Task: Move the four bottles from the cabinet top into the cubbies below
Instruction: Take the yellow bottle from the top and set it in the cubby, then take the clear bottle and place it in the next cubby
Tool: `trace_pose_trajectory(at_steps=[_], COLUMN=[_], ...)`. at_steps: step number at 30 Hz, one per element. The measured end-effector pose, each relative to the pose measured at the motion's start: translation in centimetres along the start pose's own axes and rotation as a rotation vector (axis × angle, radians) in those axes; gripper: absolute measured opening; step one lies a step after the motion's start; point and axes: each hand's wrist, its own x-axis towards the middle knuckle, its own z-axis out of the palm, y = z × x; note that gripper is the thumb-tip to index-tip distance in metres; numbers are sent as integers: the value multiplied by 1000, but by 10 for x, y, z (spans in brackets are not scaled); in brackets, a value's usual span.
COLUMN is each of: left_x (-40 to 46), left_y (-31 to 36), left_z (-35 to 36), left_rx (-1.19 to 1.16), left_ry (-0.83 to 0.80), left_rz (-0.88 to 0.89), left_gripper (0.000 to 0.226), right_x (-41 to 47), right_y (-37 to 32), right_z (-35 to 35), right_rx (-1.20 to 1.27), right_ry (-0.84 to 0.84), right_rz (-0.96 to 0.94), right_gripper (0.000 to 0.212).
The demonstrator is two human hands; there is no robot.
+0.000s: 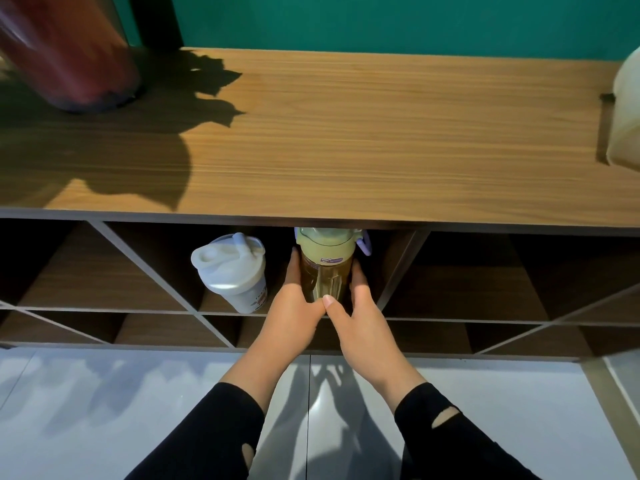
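A clear amber bottle with a green lid and a lilac strap (325, 268) stands in the middle upper cubby, just under the cabinet top (346, 133). My left hand (291, 310) wraps its left side and my right hand (360, 313) wraps its right side, thumbs meeting in front. A white shaker bottle (232, 271) stands upright in the same cubby, to the left and apart from my hands. A red bottle (72, 53), blurred, stands on the cabinet top at the far left. A pale bottle (627, 109) is cut off by the right edge of the top.
The cabinet has slanted dividers (149, 268) forming cubbies on both sides and a lower row (173, 330). A teal wall (381, 22) rises behind the top. Pale tiled floor (104, 410) lies in front, below my black sleeves.
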Motion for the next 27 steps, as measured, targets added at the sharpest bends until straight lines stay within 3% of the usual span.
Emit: trace_pose_trajectory(at_steps=[6,11,14,22,25,27], left_x=[-27,-56,-88,-126,-95,-71], left_y=[20,29,48,164,206,225], left_z=[1,2,10,17,16,18], left_rx=[23,154,200,221,348,468], left_ry=[62,131,145,297,290,213], left_rz=[-99,-215,-59,612,686,632], left_gripper=[87,46,26,20,24,34], right_x=[-17,-39,-67,-127,-115,-100], right_y=[-5,-5,-16,-91,-119,-134], right_z=[-4,-21,-38,-158,-217,-250], right_rx=[-90,-204,-117,-42,-91,-141], right_ry=[-67,-53,26,512,690,750], right_rz=[17,125,70,-324,-387,-341], right_gripper=[67,47,23,23,14,32])
